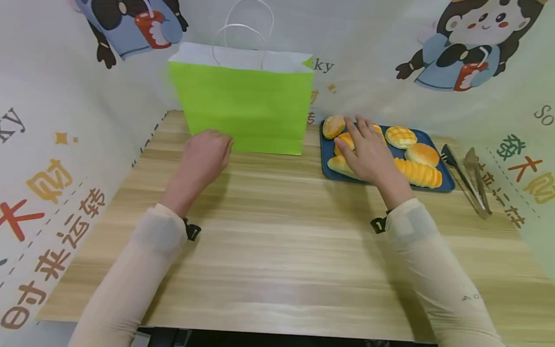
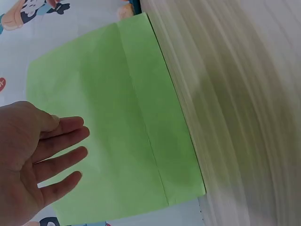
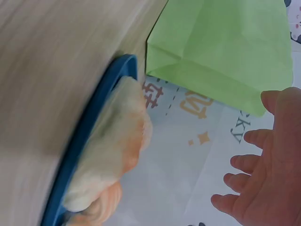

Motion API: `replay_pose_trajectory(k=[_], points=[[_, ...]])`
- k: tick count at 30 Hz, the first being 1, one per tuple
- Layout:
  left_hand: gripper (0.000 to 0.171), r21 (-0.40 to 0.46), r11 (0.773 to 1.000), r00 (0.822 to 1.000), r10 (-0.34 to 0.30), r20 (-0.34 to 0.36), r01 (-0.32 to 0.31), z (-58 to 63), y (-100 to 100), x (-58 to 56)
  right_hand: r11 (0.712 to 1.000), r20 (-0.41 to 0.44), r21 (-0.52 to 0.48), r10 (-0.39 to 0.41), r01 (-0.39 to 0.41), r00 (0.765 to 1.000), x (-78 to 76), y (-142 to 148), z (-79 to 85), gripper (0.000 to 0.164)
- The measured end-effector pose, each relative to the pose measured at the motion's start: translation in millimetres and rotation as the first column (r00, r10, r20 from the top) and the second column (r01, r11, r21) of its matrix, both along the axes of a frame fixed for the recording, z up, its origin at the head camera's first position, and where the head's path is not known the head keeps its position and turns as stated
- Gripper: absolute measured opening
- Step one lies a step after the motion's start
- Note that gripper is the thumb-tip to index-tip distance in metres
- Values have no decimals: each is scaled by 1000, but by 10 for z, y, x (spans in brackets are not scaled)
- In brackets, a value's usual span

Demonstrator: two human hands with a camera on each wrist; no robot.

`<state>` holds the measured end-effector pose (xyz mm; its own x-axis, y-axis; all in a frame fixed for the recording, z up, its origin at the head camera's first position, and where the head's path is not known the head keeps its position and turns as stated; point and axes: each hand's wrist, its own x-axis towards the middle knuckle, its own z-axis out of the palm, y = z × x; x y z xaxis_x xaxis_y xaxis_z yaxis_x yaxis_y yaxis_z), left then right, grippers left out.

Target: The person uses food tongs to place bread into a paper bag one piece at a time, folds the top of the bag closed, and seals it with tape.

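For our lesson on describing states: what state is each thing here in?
Green bag: upright, top open, handles raised
Blue tray: flat, loaded
Breads: on the tray
Tongs: lying down, heads apart
Left hand: fingers relaxed, empty
Right hand: fingers spread, empty

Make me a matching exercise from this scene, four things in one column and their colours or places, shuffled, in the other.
Things:
1. Bag
2. Tray
3. Tongs
4. Right hand

Colours or places:
A. Over the tray
B. Green
C. Beside the tray, on its right
D. Blue

Pairs: 1-B, 2-D, 3-C, 4-A
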<state>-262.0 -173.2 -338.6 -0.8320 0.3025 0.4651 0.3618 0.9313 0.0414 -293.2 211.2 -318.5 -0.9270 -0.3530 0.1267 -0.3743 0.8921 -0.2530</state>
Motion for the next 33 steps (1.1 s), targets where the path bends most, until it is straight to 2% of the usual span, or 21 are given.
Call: replay_pose_trajectory(k=[3, 7, 10, 13, 15, 17, 18, 21, 23, 24, 25, 26, 28, 30, 33], points=[[39, 5, 1000, 1000, 4, -14, -4, 53, -4, -62, 1000, 3, 3, 1, -1, 1000, -20, -30, 53, 76], [22, 41, 998, 999, 40, 5, -40, 123, -91, -159, 1000, 12, -14, 22, -22, 1000, -80, -111, 122, 77], [23, 103, 989, 994, 102, 24, -104, 164, -224, -235, 999, 21, -29, 35, -34, 999, -146, -194, 165, 79], [32, 198, 961, 981, 185, 50, -191, 186, -387, -307, 999, 46, -41, 30, -28, 999, -216, -289, 193, 81], [39, 295, 924, 970, 235, 65, -243, 189, -501, -363, 999, 68, -47, 22, -19, 997, -267, -360, 200, 82], [47, 417, 865, 960, 263, 93, -278, 186, -614, -431, 998, 91, -62, 19, -13, 996, -320, -438, 201, 82], [53, 480, 828, 957, 269, 110, -289, 185, -666, -467, 997, 101, -72, 20, -12, 995, -349, -480, 200, 82], [75, 651, 696, 952, 245, 181, -303, 192, -811, -573, 993, 128, -113, 31, -16, 991, -432, -611, 192, 84], [92, 718, 619, 948, 189, 256, -318, 196, -845, -660, 990, 146, -141, 28, -7, 989, -478, -647, 177, 85], [100, 737, 589, 941, 155, 301, -333, 197, -859, -699, 987, 152, -159, 29, -4, 988, -502, -667, 167, 86], [107, 748, 567, 932, 115, 343, -345, 197, -875, -734, 984, 159, -176, 31, -3, 987, -526, -685, 156, 87], [112, 753, 553, 922, 73, 381, -356, 194, -890, -767, 981, 166, -195, 34, -1, 986, -546, -707, 146, 87], [119, 760, 537, 899, -6, 437, -366, 177, -911, -832, 970, 185, -242, 41, 5, 982, -581, -750, 121, 87], [118, 775, 524, 884, -86, 459, -352, 146, -926, -898, 954, 209, -300, 54, 12, 977, -616, -795, 94, 87], [114, 797, 494, 873, -142, 467, -347, 101, -916, -960, 923, 251, -382, 61, 40, 966, -634, -868, 56, 87]])
